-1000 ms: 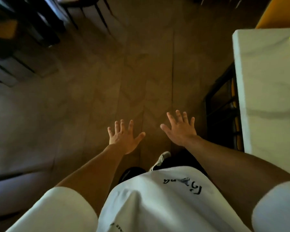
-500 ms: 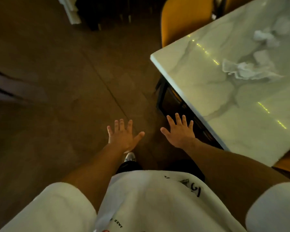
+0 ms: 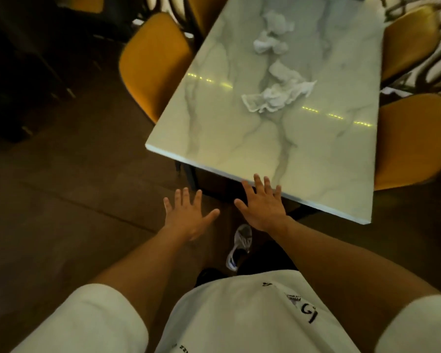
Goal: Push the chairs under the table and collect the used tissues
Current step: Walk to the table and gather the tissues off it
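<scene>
We stand at the short end of the marble tabletop (image 3: 239,138), both arms out in front of us, and neither hand has anything in it. Our left hand (image 3: 187,217) hangs over the dark floor (image 3: 61,200) with fingers spread and palm down, nothing in its grip; our right hand (image 3: 261,205) is spread the same way, its fingertips just reaching over the near edge of the tabletop, whether touching it or hovering we cannot tell. Held flat and wide like that, the hands look ready to push or to reach rather than to carry. The used tissues (image 3: 278,95) lie crumpled along the middle of the tabletop, well apart from either hand: 1 large wad nearest us, and smaller wads (image 3: 270,42) further up, perhaps 3 or 4 pieces in all, left where diners would drop them. The yellow chairs sit around the sides: 1 on the left (image 3: 153,64) angled with most of its seat out from under the tabletop, 1 on the right near us (image 3: 415,143) also sticking out, and another on the right further back (image 3: 410,39). A 4th at the far left is only partly visible. We judge that nothing is done yet; the chairs need pushing in, and the tissues want a forward lean to reach. Our shoe (image 3: 241,240) points towards the table's dark frame.
</scene>
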